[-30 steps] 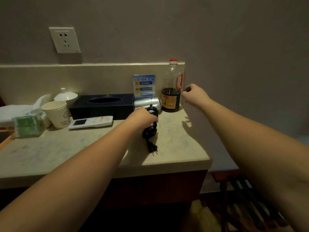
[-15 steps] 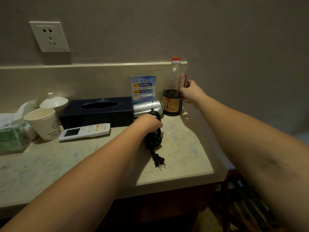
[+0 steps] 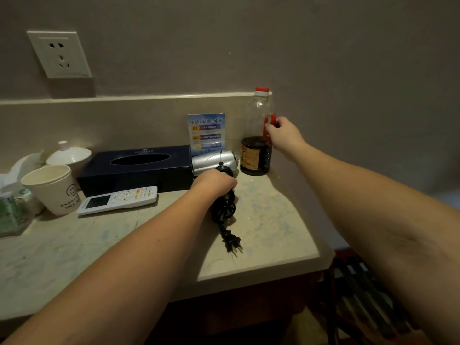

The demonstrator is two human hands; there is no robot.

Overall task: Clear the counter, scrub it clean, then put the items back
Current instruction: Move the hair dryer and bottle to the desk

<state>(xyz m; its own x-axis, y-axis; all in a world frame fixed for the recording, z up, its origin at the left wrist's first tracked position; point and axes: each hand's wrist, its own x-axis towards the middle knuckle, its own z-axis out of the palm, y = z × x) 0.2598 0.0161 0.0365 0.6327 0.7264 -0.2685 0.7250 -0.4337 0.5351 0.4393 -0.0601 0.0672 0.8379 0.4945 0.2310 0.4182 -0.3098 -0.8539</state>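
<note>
A silver hair dryer [image 3: 214, 161] lies at the back of the pale stone counter [image 3: 268, 220], its black cord and plug [image 3: 230, 235] coiled toward me. My left hand [image 3: 215, 181] grips the dryer's black handle. A tall bottle [image 3: 256, 138] with a red cap and dark liquid in its lower part stands in the back right corner. My right hand [image 3: 281, 135] curls its fingers round the bottle's red side handle. Both things still rest on the counter.
Left of the dryer sit a dark tissue box [image 3: 135, 168], a white remote [image 3: 118, 200], a paper cup [image 3: 51, 189], a white lidded cup [image 3: 68, 155] and a green packet [image 3: 10, 215]. A blue card [image 3: 206, 131] leans on the backsplash. A wall socket [image 3: 59, 54] is above. A slatted rack [image 3: 368, 295] stands right of the counter.
My right hand has reached forward from an empty curl in the air onto the bottle's red handle. My left hand has stayed on the hair dryer's handle.
</note>
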